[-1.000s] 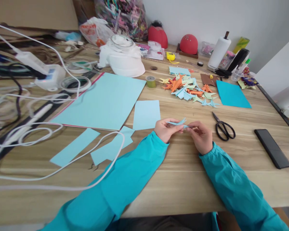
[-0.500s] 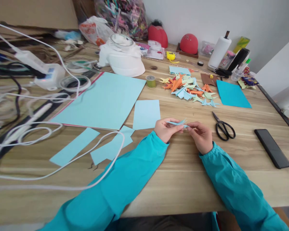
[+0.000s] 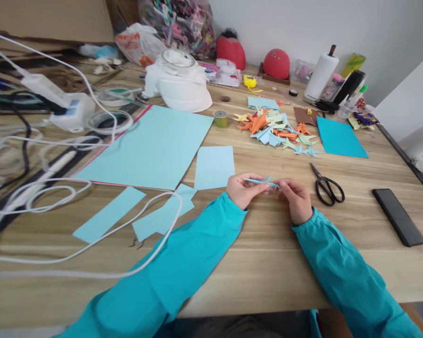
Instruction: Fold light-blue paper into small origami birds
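Between both hands is a small folded light-blue paper piece (image 3: 260, 180), thin and pointed like the paper cranes on the table. My left hand (image 3: 245, 188) is closed on its left part, thumb in front. The fingertips of my right hand (image 3: 295, 197) pinch the narrow tip at its right end. Beyond the hands lies a pile of folded paper cranes (image 3: 277, 126) in orange, pale green and light blue. A light-blue paper square (image 3: 215, 167) rests left of my left hand. Black-handled scissors (image 3: 328, 190) lie to the right of my right hand.
A large light-blue sheet (image 3: 151, 145), cut strips (image 3: 109, 214) and a looping white cable (image 3: 141, 267) occupy the left side. A spool of thread (image 3: 220, 119) stands near the pile. At right are a phone (image 3: 399, 217) and a bright blue sheet (image 3: 341, 137).
My right hand has shifted very slightly right along the paper's tip, its fingers curled a little differently. My left hand stays in place, holding the folded paper.
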